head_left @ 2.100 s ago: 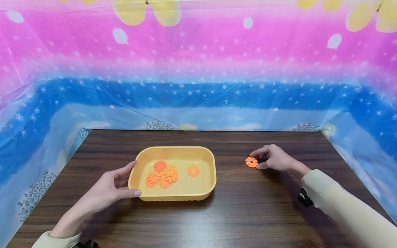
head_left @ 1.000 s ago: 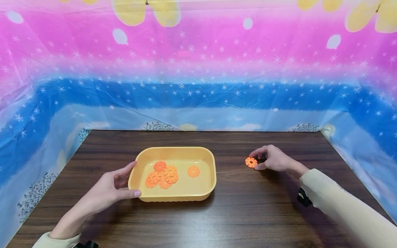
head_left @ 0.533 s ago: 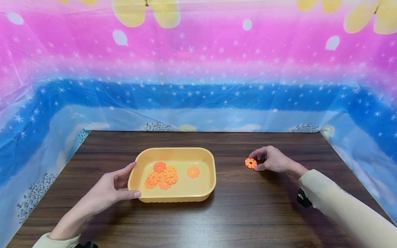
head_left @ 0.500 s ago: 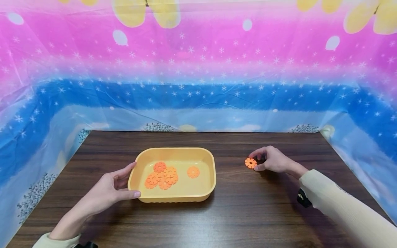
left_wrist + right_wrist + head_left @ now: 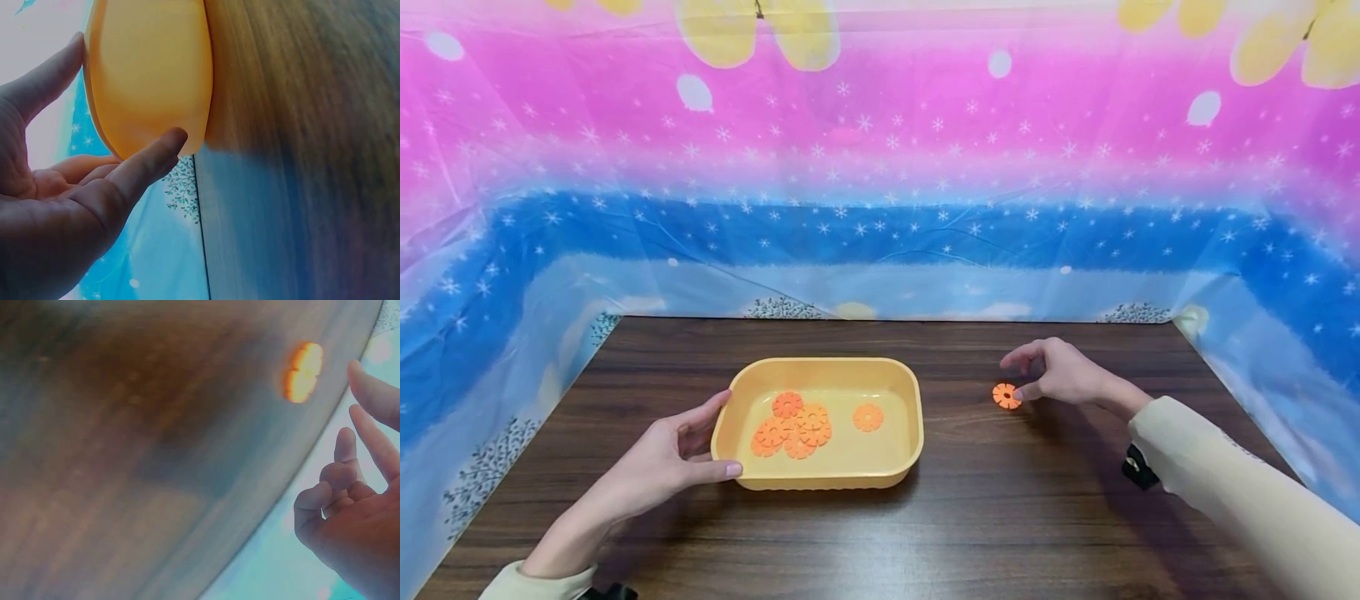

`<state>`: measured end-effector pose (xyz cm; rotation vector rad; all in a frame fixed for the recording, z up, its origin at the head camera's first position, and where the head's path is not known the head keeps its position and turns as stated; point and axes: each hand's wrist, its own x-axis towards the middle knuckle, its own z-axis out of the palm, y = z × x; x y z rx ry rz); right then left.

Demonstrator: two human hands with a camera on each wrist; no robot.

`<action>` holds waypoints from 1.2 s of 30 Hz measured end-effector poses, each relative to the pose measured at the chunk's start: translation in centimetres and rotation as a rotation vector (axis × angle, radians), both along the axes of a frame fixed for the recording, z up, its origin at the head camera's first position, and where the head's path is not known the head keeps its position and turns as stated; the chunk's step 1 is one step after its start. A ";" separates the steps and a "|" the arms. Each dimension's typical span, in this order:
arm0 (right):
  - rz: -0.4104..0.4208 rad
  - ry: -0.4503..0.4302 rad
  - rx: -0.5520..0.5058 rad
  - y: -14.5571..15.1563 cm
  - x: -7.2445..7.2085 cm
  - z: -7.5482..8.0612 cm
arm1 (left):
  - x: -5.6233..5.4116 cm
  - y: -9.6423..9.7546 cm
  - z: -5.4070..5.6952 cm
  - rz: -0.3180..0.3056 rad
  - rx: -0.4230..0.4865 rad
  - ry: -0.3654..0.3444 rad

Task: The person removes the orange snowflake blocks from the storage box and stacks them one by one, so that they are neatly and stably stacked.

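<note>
My left hand (image 5: 658,458) holds the left end of a yellow plastic tub (image 5: 857,458), thumb at the near corner and fingers at the far side. The left wrist view shows the thumb and fingers spread across the tub's end wall (image 5: 150,81). Several orange notched discs (image 5: 771,433) lie overlapping in the tub, and a single orange disc (image 5: 860,419) sits apart on its right. On the table to the right lies another orange notched disc (image 5: 999,400). My right hand (image 5: 1063,371) hovers just beside it, fingers lifted; the right wrist view shows a gap between the fingers and the disc (image 5: 304,374).
The dark wood-grain table (image 5: 970,517) carries the tub left of centre. A pink and blue patterned cloth (image 5: 880,225) hangs along the table's far edge and both sides. A dark band (image 5: 1138,468) shows on the right wrist.
My right hand has let go of the orange disc on the table and lifted slightly, spreading its fingers. The disc stays in place. The left hand and tub have not moved.
</note>
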<state>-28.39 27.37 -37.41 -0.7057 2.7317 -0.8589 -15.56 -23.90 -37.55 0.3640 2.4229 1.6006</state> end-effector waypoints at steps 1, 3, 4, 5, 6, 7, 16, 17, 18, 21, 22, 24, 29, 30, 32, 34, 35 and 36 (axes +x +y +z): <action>0.004 0.003 0.004 -0.2 0.0 0.4 | 0.0 0.0 0.0 0.000 0.004 -0.001; 0.013 0.010 0.009 -0.6 0.0 1.2 | 0.0 0.0 0.0 0.000 0.000 0.002; 0.018 0.014 0.011 -0.7 0.0 1.5 | 0.0 -0.1 0.0 -0.002 0.004 0.000; 0.020 0.010 0.009 -1.0 0.0 1.9 | 0.0 -0.1 0.0 -0.003 0.005 -0.003; 0.022 0.006 0.009 -1.2 0.0 2.3 | 0.0 -0.1 0.0 -0.004 0.011 -0.006; 0.019 -0.002 0.006 -1.4 0.0 2.6 | 0.0 -0.1 0.0 -0.008 0.022 -0.013; 0.073 0.027 0.005 -4.0 0.0 5.1 | -0.1 -0.1 0.0 -0.013 0.050 -0.042; 0.085 0.033 0.011 -4.3 -0.1 5.3 | -0.1 -0.1 0.0 -0.011 0.049 -0.044; 0.093 0.040 0.017 -4.7 -0.1 5.5 | -0.1 -0.1 0.1 -0.009 0.048 -0.044; 0.110 0.057 0.037 -5.9 -0.2 6.3 | 0.0 -0.1 0.1 -0.014 0.042 -0.038; 0.114 0.064 0.044 -6.4 -0.2 6.5 | 0.0 -0.1 0.1 -0.017 0.041 -0.035; 0.126 0.078 0.055 -7.3 -0.2 6.9 | 0.0 -0.1 0.1 -0.013 0.032 -0.032; 0.151 0.092 0.068 -9.4 -0.1 7.7 | 0.0 -0.1 0.2 0.002 0.015 -0.048; 0.157 0.093 0.066 -9.9 -0.1 7.8 | 0.0 -0.1 0.2 0.004 0.013 -0.050; 0.173 0.092 0.052 -10.7 -0.1 8.0 | -0.1 -0.1 0.1 0.004 0.012 -0.056; 0.200 0.096 0.033 -11.6 -0.1 8.0 | -0.2 0.0 0.1 0.010 0.014 -0.064; 0.215 0.100 0.026 -12.1 -0.1 8.0 | -0.2 0.0 0.1 0.011 0.009 -0.064; 0.228 0.103 0.023 -12.5 -0.1 8.0 | -0.2 0.0 0.1 0.013 0.010 -0.066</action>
